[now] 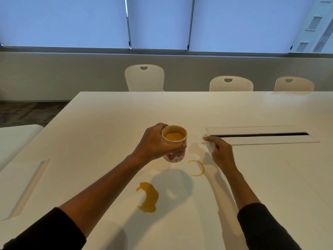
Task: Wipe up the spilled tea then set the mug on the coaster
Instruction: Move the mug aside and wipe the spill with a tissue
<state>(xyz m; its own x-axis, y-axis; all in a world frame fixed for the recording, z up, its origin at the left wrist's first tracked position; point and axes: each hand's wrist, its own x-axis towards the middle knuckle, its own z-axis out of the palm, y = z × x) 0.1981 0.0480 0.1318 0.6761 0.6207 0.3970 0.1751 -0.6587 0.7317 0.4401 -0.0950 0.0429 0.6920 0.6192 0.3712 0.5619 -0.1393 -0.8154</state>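
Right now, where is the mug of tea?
The mug is held in the left hand above the white table, near the middle of the head view. A tea ring lies just right of it and a puddle nearer the person.

Right hand (220, 152) hides most of the white tissue (211, 147); both sleeves cut off below

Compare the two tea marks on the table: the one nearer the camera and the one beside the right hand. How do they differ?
The near puddle is a filled, thick blob of deep orange; the ring mark is only a thin open arc, a partial circle. The puddle is the larger and lies below the lifted mug; the ring lies closer to the right hand, which holds a tissue. Both are unwiped tea on the white table.
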